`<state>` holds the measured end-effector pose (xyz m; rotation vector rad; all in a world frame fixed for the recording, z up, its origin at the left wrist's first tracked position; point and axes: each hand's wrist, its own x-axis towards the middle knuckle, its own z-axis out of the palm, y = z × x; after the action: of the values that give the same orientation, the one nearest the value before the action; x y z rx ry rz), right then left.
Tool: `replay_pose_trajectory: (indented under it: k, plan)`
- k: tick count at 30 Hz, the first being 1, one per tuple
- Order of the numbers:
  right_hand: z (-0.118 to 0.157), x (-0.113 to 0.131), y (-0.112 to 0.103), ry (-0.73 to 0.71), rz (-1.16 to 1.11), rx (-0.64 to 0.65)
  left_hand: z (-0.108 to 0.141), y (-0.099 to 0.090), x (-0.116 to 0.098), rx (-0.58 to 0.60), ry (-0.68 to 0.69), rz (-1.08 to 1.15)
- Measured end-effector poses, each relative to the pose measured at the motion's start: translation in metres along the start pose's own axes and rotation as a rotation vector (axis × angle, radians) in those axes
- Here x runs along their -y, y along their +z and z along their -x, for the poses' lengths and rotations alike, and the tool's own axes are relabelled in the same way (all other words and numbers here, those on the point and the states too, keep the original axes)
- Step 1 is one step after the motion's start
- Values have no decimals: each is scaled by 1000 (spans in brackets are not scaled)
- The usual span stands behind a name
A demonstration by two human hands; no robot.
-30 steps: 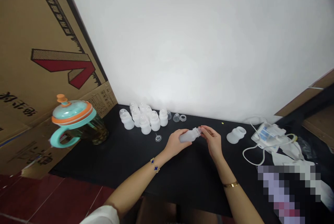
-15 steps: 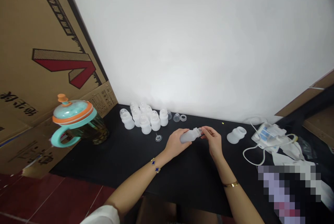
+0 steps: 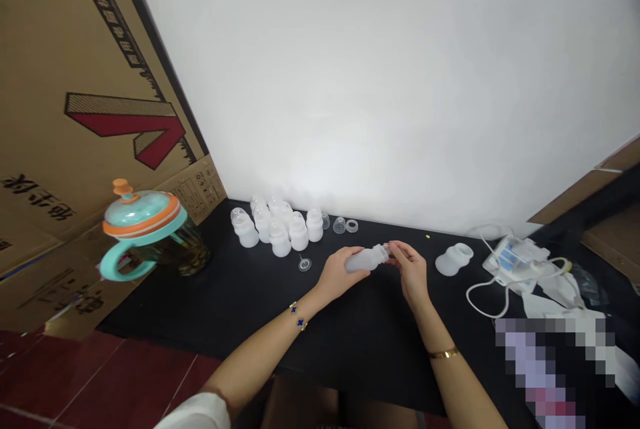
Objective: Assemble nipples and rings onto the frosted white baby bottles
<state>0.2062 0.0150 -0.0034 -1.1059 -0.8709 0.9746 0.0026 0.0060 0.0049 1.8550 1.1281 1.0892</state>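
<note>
Left hand [image 3: 340, 274] grips a frosted-white, waisted plastic bottle [image 3: 365, 259]; right hand [image 3: 412, 270], just beside, pinches a clear plastic piece [image 3: 385, 252] at its mouth, I'd say adjusting it; next needs steady aligning.

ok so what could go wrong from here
The held bottle, tipped sideways in the left hand, might slip if the right hand pushes against it. The left hand could brush the small clear disc lying near it. The right hand might knock the lone bottle to its right.
</note>
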Motion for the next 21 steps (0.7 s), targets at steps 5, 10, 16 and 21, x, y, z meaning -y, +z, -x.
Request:
replay_pose_trajectory:
  k: [5, 10, 16, 21]
  plan:
    - [-3, 0, -4, 14, -58, -19, 0, -2, -3, 6, -70, 81]
    - [-4, -2, -5, 4, -62, -6, -1, -3, -4, 14, -82, 96]
    - [-1, -3, -3, 7, -51, 37, -2, -2, -4, -2, -87, 104]
    - [0, -2, -2, 7, -50, 49, -1, -2, -3, 2, -88, 104]
